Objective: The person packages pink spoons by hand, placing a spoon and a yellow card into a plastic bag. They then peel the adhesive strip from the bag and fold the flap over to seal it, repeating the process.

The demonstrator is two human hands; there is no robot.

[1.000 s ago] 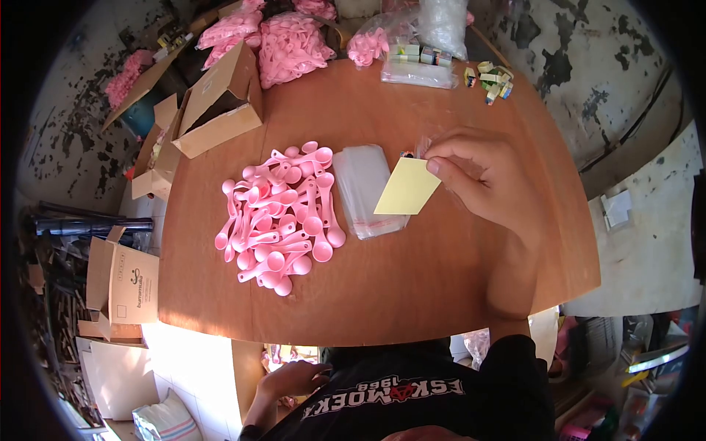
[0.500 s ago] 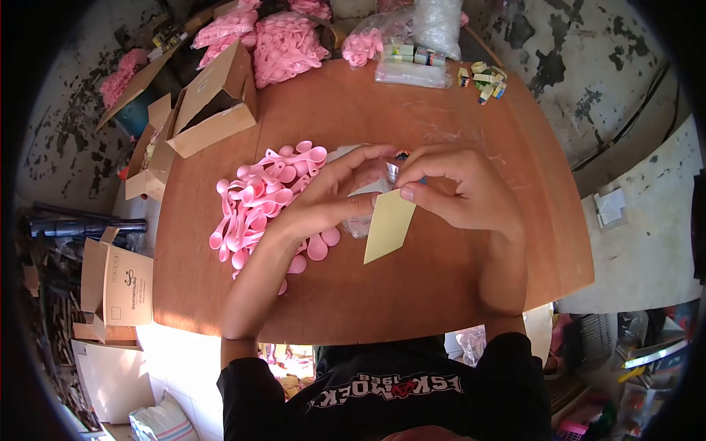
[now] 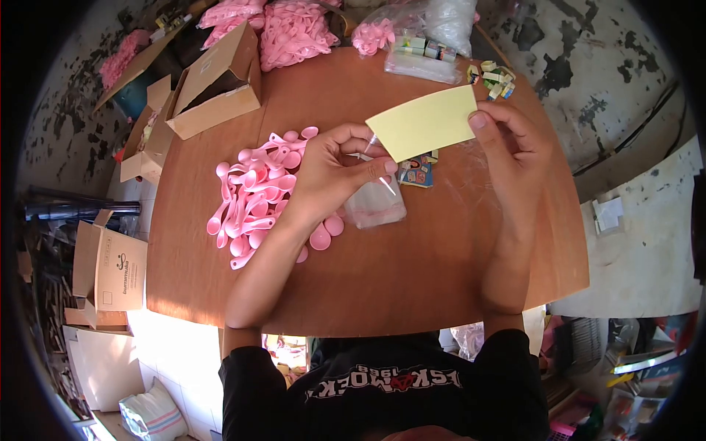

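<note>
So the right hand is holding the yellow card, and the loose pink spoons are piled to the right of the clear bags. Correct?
Not quite: the loose pink spoons are piled to the left of the clear bags, as the head view shows. The right hand is holding the yellow card, as you said.
</note>
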